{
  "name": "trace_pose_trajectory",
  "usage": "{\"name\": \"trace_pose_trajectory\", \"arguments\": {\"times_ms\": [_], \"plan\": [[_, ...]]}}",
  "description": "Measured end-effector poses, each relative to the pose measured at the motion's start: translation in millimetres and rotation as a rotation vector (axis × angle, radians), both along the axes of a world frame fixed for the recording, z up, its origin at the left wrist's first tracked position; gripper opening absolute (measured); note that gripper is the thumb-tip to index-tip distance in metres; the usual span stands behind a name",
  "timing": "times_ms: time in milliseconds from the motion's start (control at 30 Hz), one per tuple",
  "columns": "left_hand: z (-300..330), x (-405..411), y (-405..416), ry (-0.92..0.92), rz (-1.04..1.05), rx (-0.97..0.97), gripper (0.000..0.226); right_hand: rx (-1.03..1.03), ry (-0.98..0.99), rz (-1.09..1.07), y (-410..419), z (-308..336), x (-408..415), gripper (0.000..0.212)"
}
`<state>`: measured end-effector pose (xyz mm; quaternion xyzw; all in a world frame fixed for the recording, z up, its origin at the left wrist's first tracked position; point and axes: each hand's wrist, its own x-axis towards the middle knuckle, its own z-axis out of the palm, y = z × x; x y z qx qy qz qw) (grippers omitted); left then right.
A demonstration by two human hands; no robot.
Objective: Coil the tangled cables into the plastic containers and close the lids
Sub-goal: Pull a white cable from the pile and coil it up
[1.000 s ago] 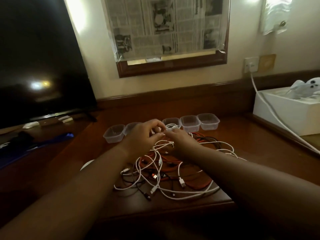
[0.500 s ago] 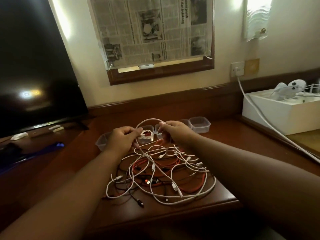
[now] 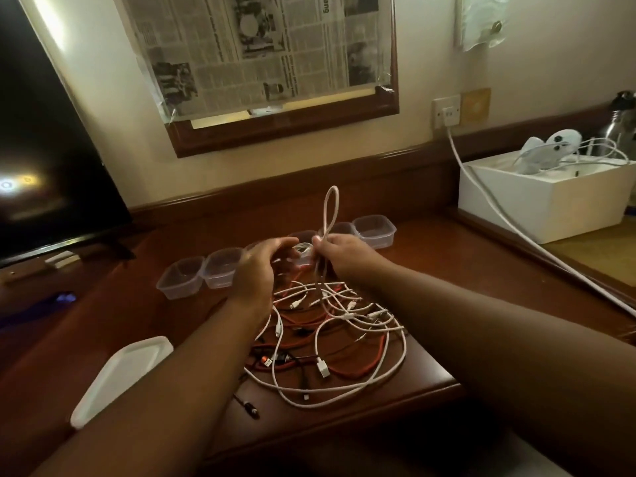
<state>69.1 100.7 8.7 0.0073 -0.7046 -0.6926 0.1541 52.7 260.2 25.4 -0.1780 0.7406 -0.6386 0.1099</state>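
While the right hand (image 3: 344, 251) pinched a white cable (image 3: 329, 215) so that a narrow loop stood upright above its fingers, the left hand (image 3: 261, 266) hovered just beside it with fingers loosely curved, holding nothing that could be made out. The cable's lower part ran down into the tangle of white, red and black cables (image 3: 330, 332) spread on the wooden desk (image 3: 130, 311) below both wrists. A row of clear plastic containers (image 3: 373, 230) stood along the far side of the tangle, lids off; one behind the hands seemed to hold a coiled white cable. A white lid (image 3: 120, 376) lay near the left forearm.
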Motion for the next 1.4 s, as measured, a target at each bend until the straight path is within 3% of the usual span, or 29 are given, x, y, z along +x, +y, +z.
{"name": "trace_pose_trajectory", "arguments": {"times_ms": [133,233,333,400,500,567,633,700,767,867,967,1100,1200,1267,1400], "plan": [[-46,-13,11,-0.047,-0.303,-0.374,0.03,-0.567,-0.258,-0.071,13,19,-9,0.031],[-68,-34,17,0.017,-0.201,-0.577,0.007,-0.773,-0.327,-0.084,20,27,-17,0.035],[-74,-62,13,0.062,-0.019,-0.857,0.014,-0.79,-0.335,-0.093,30,30,-27,0.037],[-70,-76,9,0.056,0.009,-0.94,0.013,-0.569,-0.216,-0.154,37,30,-32,0.032],[-49,-87,7,0.174,0.072,-0.938,0.013,0.071,0.088,-0.237,47,20,-36,0.017],[-30,-90,9,0.281,0.124,-0.96,0.011,0.433,0.183,-0.16,52,11,-40,0.014],[-14,-92,11,0.371,0.16,-0.982,0.016,0.672,0.207,-0.105,54,6,-45,0.018],[-5,-94,11,0.414,0.204,-0.965,0.024,0.642,0.224,-0.119,54,7,-49,0.02],[-4,-99,6,0.376,0.217,-0.925,0.027,0.37,0.251,-0.178,50,11,-52,0.022],[-16,-108,-15,0.252,0.216,-0.912,0.026,-0.011,0.323,-0.26,47,19,-55,0.033],[-26,-108,-34,0.061,0.162,-0.827,0.027,-0.194,0.321,-0.243,46,25,-54,0.039],[-18,-93,-43,-0.046,0.182,-0.45,0.031,-0.204,0.281,-0.157,42,33,-43,0.037],[3,-81,-45,-0.077,0.345,-0.24,0.037,-0.106,0.09,-0.04,36,37,-29,0.033],[21,-72,-47,-0.129,0.347,-0.091,0.034,0.011,-0.072,0.126,34,37,-19,0.028],[56,-43,-49,-0.158,0.134,0.131,0.024,0.138,-0.223,0.577,30,29,6,0.027]]}}
